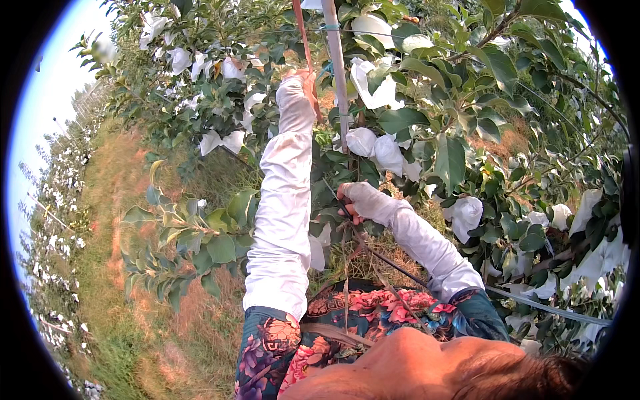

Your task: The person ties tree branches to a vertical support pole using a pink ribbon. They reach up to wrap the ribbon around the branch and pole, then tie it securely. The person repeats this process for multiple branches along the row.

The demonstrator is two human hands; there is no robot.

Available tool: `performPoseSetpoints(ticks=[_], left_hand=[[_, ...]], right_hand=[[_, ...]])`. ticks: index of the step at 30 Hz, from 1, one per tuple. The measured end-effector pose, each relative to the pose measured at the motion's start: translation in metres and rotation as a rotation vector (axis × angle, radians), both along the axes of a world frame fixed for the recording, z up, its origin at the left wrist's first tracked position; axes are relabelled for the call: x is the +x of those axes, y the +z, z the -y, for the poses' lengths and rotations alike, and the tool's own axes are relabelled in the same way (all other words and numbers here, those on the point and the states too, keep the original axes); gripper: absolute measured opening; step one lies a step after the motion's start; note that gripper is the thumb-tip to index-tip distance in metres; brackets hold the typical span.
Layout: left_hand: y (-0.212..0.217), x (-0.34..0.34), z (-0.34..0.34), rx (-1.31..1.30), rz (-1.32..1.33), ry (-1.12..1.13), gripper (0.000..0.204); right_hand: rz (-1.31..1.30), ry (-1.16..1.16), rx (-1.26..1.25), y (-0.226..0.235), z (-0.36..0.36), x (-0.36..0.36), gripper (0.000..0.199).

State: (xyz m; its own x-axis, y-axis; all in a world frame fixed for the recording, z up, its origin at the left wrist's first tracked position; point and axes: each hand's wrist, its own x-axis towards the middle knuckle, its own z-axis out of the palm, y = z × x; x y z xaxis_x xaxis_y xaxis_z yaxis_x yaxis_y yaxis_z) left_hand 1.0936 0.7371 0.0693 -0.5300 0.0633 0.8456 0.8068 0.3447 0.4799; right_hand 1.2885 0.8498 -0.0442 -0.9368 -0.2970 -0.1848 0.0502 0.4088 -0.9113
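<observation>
My left hand point(305, 81) is raised on the outstretched left arm, closed on a reddish-brown strap point(300, 27). The strap runs up out of view and hangs a little below the hand. Just right of it stands a pale wooden pole point(336, 63) with blue-green ties. Lower and to the right, my right hand point(351, 202) is closed around a thin dark branch point(393, 265), which slants down toward my chest. Its fingertips show only in part. White-bagged fruits point(388, 154) hang just above the right hand.
Leafy branches with many white bags point(465, 217) crowd the right side. A leafy shoot point(213, 237) juts out left of my left arm. A thin wire point(267, 33) crosses the top, and a pale blue-grey band point(550, 307) runs at lower right. Grass point(133, 280) covers the ground.
</observation>
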Motion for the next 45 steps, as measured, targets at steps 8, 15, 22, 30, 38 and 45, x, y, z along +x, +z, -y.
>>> performPoseSetpoints(ticks=[8,15,22,30,38,45], left_hand=[[-0.001,-0.010,-0.017,0.365,0.332,-0.364,0.015],[-0.001,-0.019,-0.013,0.281,0.165,-0.199,0.017],[-0.004,-0.014,-0.037,0.253,0.283,-0.289,0.022],[-0.040,-0.068,-0.009,0.189,0.327,-0.244,0.021],[-0.015,-0.037,-0.064,0.679,0.571,-0.613,0.027],[-0.019,-0.041,-0.051,0.440,0.564,-0.486,0.018]], right_hand=[[-0.247,0.175,0.043,0.008,-0.009,-0.022,0.011],[-0.577,-0.196,-0.262,0.016,-0.016,-0.086,0.012],[-0.992,-0.664,-0.278,0.030,-0.061,-0.200,0.012],[-1.060,-0.802,-0.057,0.067,-0.031,-0.202,0.013],[-1.067,-0.763,-0.243,0.057,-0.074,-0.210,0.013],[-1.082,-0.726,-0.327,0.047,-0.059,-0.213,0.013]])
